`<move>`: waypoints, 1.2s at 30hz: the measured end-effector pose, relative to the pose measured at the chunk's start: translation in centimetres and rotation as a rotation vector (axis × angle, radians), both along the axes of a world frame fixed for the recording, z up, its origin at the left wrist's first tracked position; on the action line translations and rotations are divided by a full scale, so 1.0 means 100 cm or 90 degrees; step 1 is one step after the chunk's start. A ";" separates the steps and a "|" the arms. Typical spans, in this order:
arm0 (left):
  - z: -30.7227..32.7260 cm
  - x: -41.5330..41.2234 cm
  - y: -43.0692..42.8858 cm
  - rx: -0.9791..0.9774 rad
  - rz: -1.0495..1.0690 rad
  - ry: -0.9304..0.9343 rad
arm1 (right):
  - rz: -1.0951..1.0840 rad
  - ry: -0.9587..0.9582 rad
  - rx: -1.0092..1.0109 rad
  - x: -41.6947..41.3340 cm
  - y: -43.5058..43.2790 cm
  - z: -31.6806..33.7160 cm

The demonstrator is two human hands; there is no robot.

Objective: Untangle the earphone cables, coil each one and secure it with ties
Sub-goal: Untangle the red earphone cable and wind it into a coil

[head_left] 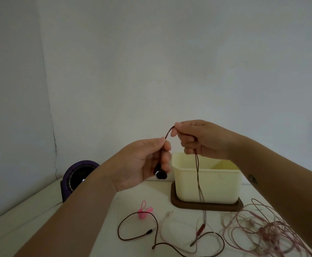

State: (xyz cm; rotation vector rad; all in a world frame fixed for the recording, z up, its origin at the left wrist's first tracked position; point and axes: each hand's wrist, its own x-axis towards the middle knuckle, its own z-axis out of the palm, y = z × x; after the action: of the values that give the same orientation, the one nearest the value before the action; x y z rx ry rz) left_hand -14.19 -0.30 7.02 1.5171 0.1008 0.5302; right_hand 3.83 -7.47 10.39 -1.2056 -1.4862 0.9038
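1. Back wall (pixel 170 62): plain, pale grey-white, bare.
2. Left wall (pixel 12 80) meets it at a corner; thin dark crack (pixel 54 143) runs down near the corner seam.
3. Desk (pixel 31 216): cream/white top, pushed into the corner.
4. Light: dim, soft, no hard shadows.

A thin dark maroon earphone cable (pixel 197 169) is pinched between the left hand (pixel 147 160) and the right hand (pixel 197 140), arching between them and hanging below the right hand to loose loops on the surface. Its black earbuds (pixel 160 174) dangle at the left hand's fingers. A tangled pale pink earphone cable (pixel 266 230) lies under the right forearm, and small pink silicone ties (pixel 145 212) lie below the left hand.
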 end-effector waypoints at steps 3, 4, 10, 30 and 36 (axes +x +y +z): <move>-0.004 0.002 -0.007 -0.049 -0.039 -0.022 | -0.031 -0.013 0.014 0.002 0.004 -0.004; -0.005 0.003 -0.009 -0.069 -0.043 -0.034 | -0.037 -0.014 0.015 0.002 0.006 -0.007; -0.002 0.011 -0.013 -0.132 -0.004 -0.125 | -0.030 -0.083 -0.031 -0.004 0.015 -0.037; -0.028 0.026 0.028 -0.183 0.248 -0.115 | -0.190 -0.602 0.076 -0.039 -0.027 -0.011; -0.030 0.028 0.027 -0.145 0.231 -0.066 | -0.181 -0.601 0.088 -0.041 -0.027 -0.013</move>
State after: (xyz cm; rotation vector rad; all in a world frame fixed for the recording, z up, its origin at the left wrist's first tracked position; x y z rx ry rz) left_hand -11.42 2.37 4.01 1.2504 0.3497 0.8559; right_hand -0.29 -10.17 9.12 -1.7967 -1.9641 -0.0144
